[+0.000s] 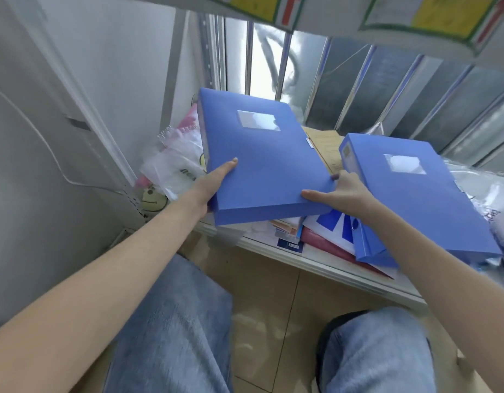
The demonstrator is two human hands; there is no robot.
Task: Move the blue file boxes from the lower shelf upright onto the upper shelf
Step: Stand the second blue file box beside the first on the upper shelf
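White cabinet wall (pixel 46 137): fills the far left, beside the shelf opening.
Clear plastic bags (pixel 174 160): crumpled, with pink print, at the left end of the lower shelf (pixel 316 260), behind the left hand.
Left hand (pixel 214 184): thumb laid flat on the top face of the held blue file box (pixel 262 154), remaining fingers out of sight under its left edge; closed around that edge.
Held blue file box: lying flat and slightly tilted, label window upward, raised over the papers at the front left of the lower shelf.
Loose papers and folders (pixel 316 231): piled on the lower shelf beneath the held box, among them a red folder and a sheet with blue print.
Right hand (pixel 344 194): thumb on the top face at the near right corner of the held box, fingers curled around its right edge; gripping it.
Second blue file box (pixel 415 199): flat on the pile, just right of the right hand, label window upward.
Grey upright binders (pixel 415 103): leaning in a row at the back right of the shelf
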